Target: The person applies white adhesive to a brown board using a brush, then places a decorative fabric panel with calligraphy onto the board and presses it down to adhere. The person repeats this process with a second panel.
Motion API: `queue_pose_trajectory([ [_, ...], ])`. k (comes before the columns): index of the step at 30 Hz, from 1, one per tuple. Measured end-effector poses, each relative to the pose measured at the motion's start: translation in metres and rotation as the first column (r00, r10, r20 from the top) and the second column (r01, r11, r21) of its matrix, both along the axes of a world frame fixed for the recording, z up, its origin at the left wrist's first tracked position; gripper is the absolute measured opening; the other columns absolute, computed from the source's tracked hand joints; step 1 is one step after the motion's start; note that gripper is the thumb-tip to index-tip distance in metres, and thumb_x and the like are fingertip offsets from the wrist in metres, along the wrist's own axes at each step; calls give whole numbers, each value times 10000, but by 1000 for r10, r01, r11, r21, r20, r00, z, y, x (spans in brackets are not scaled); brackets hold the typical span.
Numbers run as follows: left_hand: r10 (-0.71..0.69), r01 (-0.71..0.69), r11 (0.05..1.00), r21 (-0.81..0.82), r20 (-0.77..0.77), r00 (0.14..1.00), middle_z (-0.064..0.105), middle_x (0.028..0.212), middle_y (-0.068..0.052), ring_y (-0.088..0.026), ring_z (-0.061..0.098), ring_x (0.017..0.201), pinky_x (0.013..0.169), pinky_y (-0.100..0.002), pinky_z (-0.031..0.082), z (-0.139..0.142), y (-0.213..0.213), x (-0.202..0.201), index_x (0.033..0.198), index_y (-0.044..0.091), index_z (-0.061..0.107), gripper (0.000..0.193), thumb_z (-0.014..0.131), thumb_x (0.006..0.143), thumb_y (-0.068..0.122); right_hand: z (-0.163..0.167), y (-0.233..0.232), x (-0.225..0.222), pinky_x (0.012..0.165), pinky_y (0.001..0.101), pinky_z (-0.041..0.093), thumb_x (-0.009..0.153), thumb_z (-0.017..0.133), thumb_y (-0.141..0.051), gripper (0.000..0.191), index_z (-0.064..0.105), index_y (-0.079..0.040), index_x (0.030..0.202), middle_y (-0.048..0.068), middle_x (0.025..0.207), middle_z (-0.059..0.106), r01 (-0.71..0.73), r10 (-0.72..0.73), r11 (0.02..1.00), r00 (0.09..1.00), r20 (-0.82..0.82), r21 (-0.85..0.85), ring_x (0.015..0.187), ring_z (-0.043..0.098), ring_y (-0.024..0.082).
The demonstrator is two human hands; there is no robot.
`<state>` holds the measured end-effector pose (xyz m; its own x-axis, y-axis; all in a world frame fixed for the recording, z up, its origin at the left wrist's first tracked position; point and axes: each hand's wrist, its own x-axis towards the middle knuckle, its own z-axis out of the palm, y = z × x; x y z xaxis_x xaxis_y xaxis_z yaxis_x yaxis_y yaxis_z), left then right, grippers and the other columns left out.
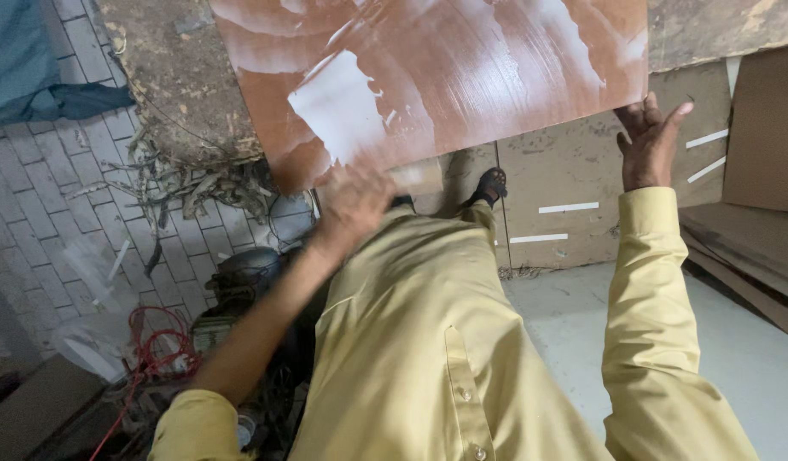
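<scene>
A large brown board [462,77] smeared with white glue streaks fills the top of the view, tilted on a rough worktable [180,94]. My right hand [648,141] grips the board's lower right corner, fingers curled over its edge. My left hand [353,205] is blurred below the board's lower left edge and seems to press a small pale block or pad [415,177] against it. My yellow sleeves and shirt cover the lower middle. One sandalled foot [491,183] shows beneath the board.
Dry leaves and twigs [180,183] lie under the worktable on grey paving. A small machine [240,277] and red cable [159,341] sit at lower left. Brown boards [752,248] are stacked at right, cardboard with white tape strips [573,205] behind.
</scene>
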<state>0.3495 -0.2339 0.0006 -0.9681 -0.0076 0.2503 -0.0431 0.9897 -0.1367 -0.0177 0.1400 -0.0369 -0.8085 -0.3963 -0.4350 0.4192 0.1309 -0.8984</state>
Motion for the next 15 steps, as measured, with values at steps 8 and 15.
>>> queue_pose_trajectory([
  [8, 364, -439, 839, 321, 267, 892, 711, 911, -177, -302, 689, 711, 559, -429, 540, 18, -191, -63, 1166, 27, 698, 156, 618, 1076, 127, 1, -8, 9, 1228, 642, 39, 856, 226, -897, 1196, 172, -35, 1683, 130, 1669, 464, 16, -16, 999, 1000, 2, -34, 1581, 419, 299],
  [15, -64, 45, 968, 245, 71, 995, 744, 981, -167, -346, 674, 679, 627, -519, 542, 2, 11, 44, 1248, 66, 683, 312, 613, 949, 122, -5, -5, 4, 1222, 647, 45, 854, 245, -895, 1180, 202, -46, 1673, 130, 1671, 480, 35, -35, 997, 999, 9, -65, 1585, 392, 311],
])
